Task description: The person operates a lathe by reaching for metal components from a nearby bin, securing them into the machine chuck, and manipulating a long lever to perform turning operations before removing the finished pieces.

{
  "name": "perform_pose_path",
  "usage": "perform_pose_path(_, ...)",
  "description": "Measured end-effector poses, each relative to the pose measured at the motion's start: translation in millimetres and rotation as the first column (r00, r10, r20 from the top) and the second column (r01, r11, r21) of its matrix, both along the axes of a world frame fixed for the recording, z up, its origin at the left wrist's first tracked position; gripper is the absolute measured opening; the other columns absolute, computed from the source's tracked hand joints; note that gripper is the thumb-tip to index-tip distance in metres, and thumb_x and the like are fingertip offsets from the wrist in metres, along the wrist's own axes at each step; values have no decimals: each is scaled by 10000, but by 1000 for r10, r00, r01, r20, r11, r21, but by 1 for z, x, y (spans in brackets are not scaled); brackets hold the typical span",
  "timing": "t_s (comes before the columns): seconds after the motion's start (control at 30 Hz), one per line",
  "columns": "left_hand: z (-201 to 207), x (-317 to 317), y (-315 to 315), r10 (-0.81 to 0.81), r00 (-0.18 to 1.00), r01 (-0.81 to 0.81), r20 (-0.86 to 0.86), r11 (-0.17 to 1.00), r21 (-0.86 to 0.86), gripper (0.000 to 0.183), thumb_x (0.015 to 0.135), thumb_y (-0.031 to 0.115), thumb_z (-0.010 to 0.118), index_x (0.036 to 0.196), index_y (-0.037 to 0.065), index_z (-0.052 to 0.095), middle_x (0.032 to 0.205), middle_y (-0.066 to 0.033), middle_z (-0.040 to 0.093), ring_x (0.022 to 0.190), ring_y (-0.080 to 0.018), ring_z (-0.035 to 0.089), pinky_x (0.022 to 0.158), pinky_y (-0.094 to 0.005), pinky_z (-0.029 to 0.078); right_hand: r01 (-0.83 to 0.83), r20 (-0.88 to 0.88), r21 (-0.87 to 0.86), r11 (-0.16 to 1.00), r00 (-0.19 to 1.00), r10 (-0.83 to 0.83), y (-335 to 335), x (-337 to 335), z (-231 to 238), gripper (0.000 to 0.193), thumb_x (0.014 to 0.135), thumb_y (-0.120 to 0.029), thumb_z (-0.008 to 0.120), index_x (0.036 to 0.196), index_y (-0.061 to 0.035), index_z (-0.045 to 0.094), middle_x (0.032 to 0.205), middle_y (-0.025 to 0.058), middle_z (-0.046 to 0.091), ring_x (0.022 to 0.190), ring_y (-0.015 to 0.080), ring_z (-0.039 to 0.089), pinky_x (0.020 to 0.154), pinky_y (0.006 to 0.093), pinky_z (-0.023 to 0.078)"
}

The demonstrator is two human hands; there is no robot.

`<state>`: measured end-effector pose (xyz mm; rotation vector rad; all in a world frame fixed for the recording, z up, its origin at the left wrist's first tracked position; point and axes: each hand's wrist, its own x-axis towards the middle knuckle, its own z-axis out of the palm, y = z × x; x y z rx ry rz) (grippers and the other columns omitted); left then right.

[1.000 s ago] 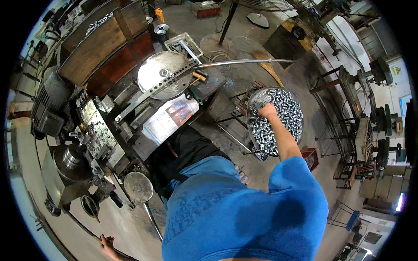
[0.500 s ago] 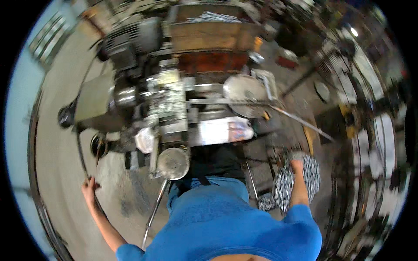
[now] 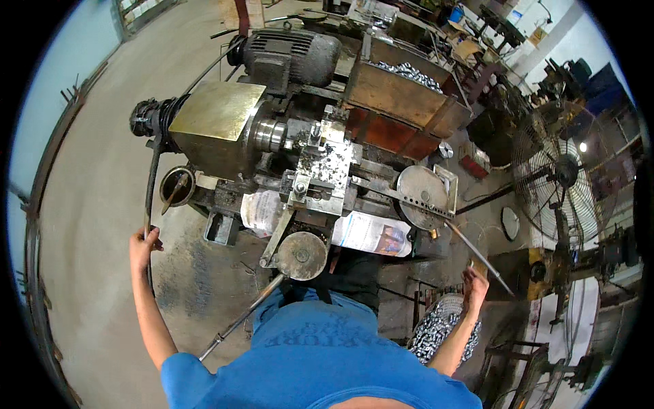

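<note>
At the left, my left hand point(image 3: 143, 249) is closed round a black lever bar point(image 3: 154, 178) that runs down beside the lathe-like machine's headstock point(image 3: 216, 140). My right hand point(image 3: 475, 285) is raised above a round basket point(image 3: 449, 303) heaped with small shiny metal parts point(image 3: 432, 334). Its fingers are pinched together; what sits between them is too small to name. Ahead of me lies the machine's slide point(image 3: 325, 167), scattered with metal chips, facing a bright spindle nose point(image 3: 270, 135). A round handwheel plate point(image 3: 303, 255) with a long rod point(image 3: 245, 313) stands at the near side.
Behind the slide stands a rusty metal bin point(image 3: 395, 92) of shiny parts. A grey motor point(image 3: 293, 58) is at the back left. To the right are a round plate point(image 3: 420, 191), a lever rod point(image 3: 480, 259) and a large fan point(image 3: 562, 170). A printed sack point(image 3: 371, 233) lies near my lap.
My right hand has come up out of the metal parts in the basket. My left hand stays on the lever bar. The whole view has turned and shifted.
</note>
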<state>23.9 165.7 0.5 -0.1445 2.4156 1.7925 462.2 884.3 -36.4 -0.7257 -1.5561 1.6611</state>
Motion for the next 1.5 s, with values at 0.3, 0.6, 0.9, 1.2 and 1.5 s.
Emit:
perform_pose_path(0.3, 19, 12, 8, -56, 991, -60, -125, 642, -764, 371, 728, 246, 657, 961, -23, 551, 759, -194, 610, 694, -292, 609, 611, -404, 478, -641, 338, 687, 341, 698, 631, -180, -343, 161, 466, 506, -40, 566, 966, -13, 634, 1184, 167, 476, 1115, 290, 478, 938, 349, 381)
perform_pose_path(0.6, 35, 81, 2, -59, 993, -60, -105, 520, -852, 462, 719, 211, 657, 1099, 13, 482, 725, -201, 600, 732, -384, 582, 650, -453, 451, -772, 821, 539, -337, 571, 4, -276, -476, 139, 290, 529, -196, 612, 728, 12, 654, 940, 224, 538, 907, 343, 548, 848, 405, 424)
perform_pose_path(0.9, 2, 77, -3, 50, 982, -181, -185, 548, -816, 440, 743, 187, 639, 1103, -6, 476, 679, -210, 590, 688, -384, 587, 619, -458, 460, -819, 770, 572, 34, 552, 321, -273, -491, 124, 274, 538, -141, 589, 683, 91, 602, 944, 310, 528, 860, 422, 554, 789, 406, 473)
perform_pose_path(1.2, 7, 33, -91, 40, 964, -267, -264, 213, -940, 203, 705, 132, 577, 884, 38, 585, 627, -190, 582, 606, -350, 587, 556, -452, 460, -769, 720, 625, 136, 634, 282, -289, -499, 128, 270, 542, -165, 572, 723, 29, 624, 1055, 273, 516, 910, 435, 539, 819, 426, 454)
perform_pose_path(1.5, -1, -21, -140, -12, 934, -345, -358, 240, -908, 236, 748, 134, 568, 964, 43, 602, 767, -154, 625, 735, -325, 611, 670, -411, 491, -702, 635, 703, 114, 691, 346, -285, -482, 140, 199, 539, -135, 558, 688, -24, 629, 1133, 259, 491, 875, 435, 557, 789, 419, 473)
